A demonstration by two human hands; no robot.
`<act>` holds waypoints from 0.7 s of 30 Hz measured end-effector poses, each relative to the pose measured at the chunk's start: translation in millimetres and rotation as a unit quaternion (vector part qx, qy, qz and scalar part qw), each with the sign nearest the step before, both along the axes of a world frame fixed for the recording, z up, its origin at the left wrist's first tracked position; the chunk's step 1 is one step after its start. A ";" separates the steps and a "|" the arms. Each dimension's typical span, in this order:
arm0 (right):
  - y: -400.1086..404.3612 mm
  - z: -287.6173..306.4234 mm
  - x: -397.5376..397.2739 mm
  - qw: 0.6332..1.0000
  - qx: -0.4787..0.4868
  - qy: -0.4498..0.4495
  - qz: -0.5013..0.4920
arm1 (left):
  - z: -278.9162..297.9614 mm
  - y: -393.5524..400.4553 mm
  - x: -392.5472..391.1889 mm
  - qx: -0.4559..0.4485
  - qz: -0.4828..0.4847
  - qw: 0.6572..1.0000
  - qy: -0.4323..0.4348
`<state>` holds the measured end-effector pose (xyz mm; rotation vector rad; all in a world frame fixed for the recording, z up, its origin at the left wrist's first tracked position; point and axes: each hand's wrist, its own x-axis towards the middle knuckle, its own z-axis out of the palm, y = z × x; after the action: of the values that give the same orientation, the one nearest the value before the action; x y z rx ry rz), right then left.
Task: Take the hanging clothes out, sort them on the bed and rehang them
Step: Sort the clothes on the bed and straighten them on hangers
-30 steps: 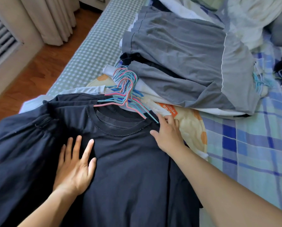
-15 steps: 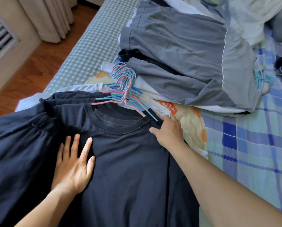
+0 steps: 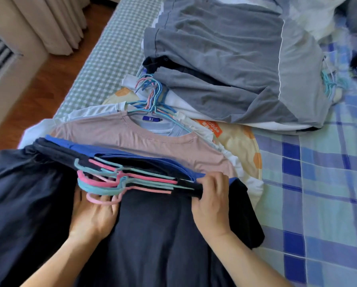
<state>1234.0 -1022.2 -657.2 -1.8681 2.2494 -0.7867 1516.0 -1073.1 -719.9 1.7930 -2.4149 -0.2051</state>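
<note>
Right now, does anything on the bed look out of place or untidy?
Nothing looks damaged or spilled. The pink and teal plastic hangers in the dark navy shirts lie fanned out unevenly, hooks pointing left, between the left hand and right hand.

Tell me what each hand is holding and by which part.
The right hand grips the stack of dark shirts at its right shoulder edge. The left hand lies under the hanger hooks; its grip cannot be told.
</note>
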 end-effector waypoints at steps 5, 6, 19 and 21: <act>5.6 4.1 1.7 0.997 0.067 -0.023 0.000 | 52.1 55.7 -17.0 0.057 0.064 0.963 0.256; 4.5 3.9 -2.7 0.996 0.084 -0.018 0.002 | 57.7 70.6 -21.7 0.113 0.150 0.929 0.320; 15.2 23.4 -9.6 0.985 0.140 0.015 0.100 | 150.9 39.8 -115.9 0.051 0.378 0.674 0.633; 19.2 30.8 -15.3 0.978 0.164 0.003 0.128 | 143.1 31.9 -112.0 0.020 0.371 0.733 0.570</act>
<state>1218.7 -1003.0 -626.4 -1.9376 1.9401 -0.3460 1403.9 -1041.3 -576.8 1.6673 -0.7878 -0.9150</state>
